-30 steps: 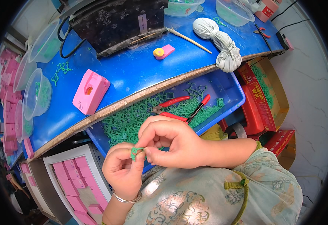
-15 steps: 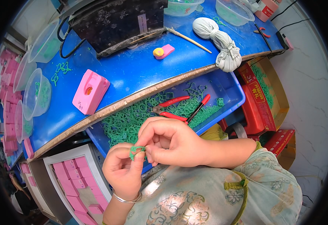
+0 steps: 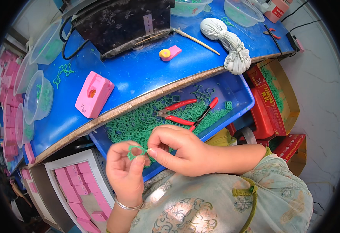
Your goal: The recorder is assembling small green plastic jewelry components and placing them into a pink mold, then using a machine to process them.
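Observation:
Between my two hands is a small green openwork wax piece (image 3: pixel 131 155), ring-like with gaps in it. My left hand (image 3: pixel 124 171), with a silver bangle at the wrist, pinches it between thumb and fingers. From the right, my right hand (image 3: pixel 181 151) pinches the piece's right end with thumb and forefinger. Both hands are over the near edge of a blue tray (image 3: pixel 244 101) heaped with similar green pieces (image 3: pixel 135 126). Red-handled cutters (image 3: pixel 177 112) lie on that heap, beside a black and red pen-like tool (image 3: pixel 205 113).
On the blue table (image 3: pixel 135 83) stand a pink mould block (image 3: pixel 94 95), a black machine (image 3: pixel 123 29), a tied white cloth bundle (image 3: pixel 228 44) and a brush (image 3: pixel 197 40). Clear plastic bowls (image 3: pixel 39 97) line the left. A red box (image 3: pixel 269 105) stands right of the tray.
The green piece has turned in my fingers and shows more of its open outline. My right hand has shifted slightly down and right, its fingers now at the piece's right end.

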`<state>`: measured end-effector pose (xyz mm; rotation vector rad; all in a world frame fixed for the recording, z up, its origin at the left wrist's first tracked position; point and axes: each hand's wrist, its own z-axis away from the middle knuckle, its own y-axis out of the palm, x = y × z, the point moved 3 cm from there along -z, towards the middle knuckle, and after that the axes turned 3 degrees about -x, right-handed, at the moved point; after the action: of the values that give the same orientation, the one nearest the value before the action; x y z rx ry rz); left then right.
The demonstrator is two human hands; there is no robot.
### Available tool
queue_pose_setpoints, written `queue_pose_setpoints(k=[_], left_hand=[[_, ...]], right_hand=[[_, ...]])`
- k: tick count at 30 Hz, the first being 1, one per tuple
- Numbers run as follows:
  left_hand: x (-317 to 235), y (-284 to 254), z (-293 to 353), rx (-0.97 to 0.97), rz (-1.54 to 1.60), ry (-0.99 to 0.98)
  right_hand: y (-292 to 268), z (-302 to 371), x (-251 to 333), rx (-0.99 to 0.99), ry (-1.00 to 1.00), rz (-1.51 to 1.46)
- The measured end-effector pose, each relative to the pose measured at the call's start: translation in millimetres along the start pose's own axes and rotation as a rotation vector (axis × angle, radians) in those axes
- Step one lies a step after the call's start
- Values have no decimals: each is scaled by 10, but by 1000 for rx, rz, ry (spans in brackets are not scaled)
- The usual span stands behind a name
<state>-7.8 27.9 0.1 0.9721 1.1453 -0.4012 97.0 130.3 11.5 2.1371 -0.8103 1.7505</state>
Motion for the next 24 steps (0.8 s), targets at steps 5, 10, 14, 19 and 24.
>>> queue_pose_setpoints(k=[5, 10, 14, 19, 24], left_hand=[[-340, -2, -97, 40, -738, 514], [-465, 161, -64, 189, -1322, 885], [-474, 155, -80, 173, -1292, 873], [-435, 130, -94, 140, -1173, 813], [-365, 14, -75, -54, -886, 682]], right_hand=[[-43, 4, 31, -8, -16, 109], [-8, -6, 32, -45, -174, 234], [0, -10, 55, -63, -213, 262], [-4, -10, 52, -65, -224, 270], [-15, -9, 51, -81, -242, 277]])
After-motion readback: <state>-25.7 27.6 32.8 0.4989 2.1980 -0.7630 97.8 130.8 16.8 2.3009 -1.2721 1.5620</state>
